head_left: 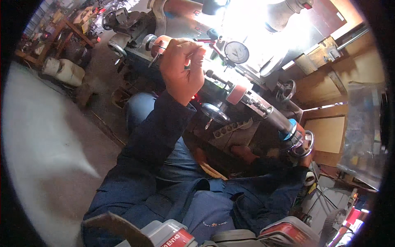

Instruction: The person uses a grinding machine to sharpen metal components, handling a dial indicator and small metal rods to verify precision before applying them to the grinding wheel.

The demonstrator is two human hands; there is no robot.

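My left hand (183, 70) is raised at a grey lathe-like machine, fingertips closed beside a dial gauge (237, 52) with red arms; what they hold, if anything, is hidden. Below the gauge a spindle (218, 78) runs toward a pink cylinder (236, 94) and a long steel housing (275, 120) with a blue ring (289, 126). At that housing's right end my right hand (305, 152) grips a chrome handwheel (311, 144), partly hidden by it. Another handwheel (214, 112) sits lower on the machine's front.
Cluttered wooden shelving (66, 37) and a cream container (61, 71) stand at the left, beside pale floor (41, 136). Wooden panels (323, 136) and clear plastic sheeting (360, 136) border the right. A power strip (232, 127) lies under the machine. My legs are below it.
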